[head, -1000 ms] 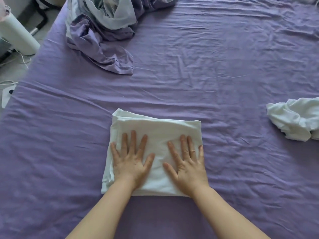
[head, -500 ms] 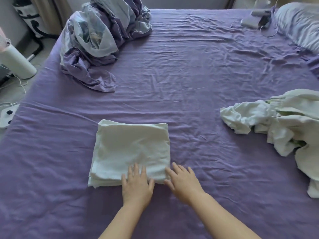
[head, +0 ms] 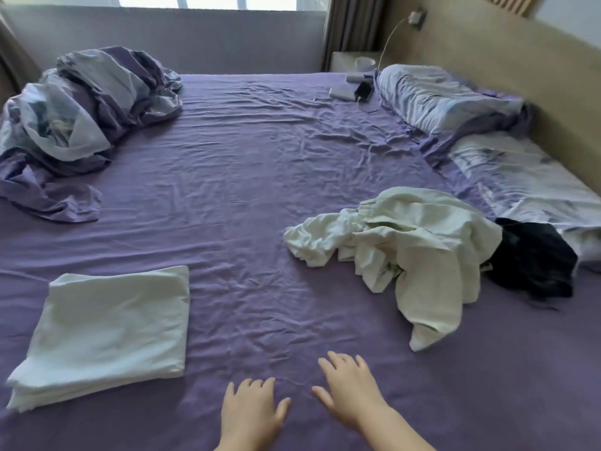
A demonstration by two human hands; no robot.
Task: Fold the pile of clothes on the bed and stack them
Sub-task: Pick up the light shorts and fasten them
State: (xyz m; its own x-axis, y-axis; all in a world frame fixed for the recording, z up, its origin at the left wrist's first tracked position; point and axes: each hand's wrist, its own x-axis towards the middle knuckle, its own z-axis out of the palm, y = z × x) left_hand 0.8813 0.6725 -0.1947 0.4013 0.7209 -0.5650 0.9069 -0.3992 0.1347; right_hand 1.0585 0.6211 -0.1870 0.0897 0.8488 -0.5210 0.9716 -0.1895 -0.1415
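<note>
Two bare hands lay low over the purple sheet near the person's edge of the bed, the left hand and the right hand side by side and a little apart. Both had their fingers spread and relaxed, grasping nothing; whether the palms actually touched the sheet could not be told.

One folded pale garment sat as a flat rectangle to the left of the left hand, well apart from it, with layered edges showing at its near corner. One unfolded heap of pale green and white clothes lay ahead and to the right of the right hand, near but not touching it; how many pieces made up the heap could not be counted. One dark garment lay crumpled just beyond that heap, touching its right side.

One bunched purple and grey duvet lay far ahead and to the left of the hands. Two pillows sat far to the right: the farther pillow and the nearer pillow, both against the headboard. Far ahead of the right hand, beside the farther pillow, lay one dark phone and one white power bank, close together, with one thin cable running up toward the wall.
</note>
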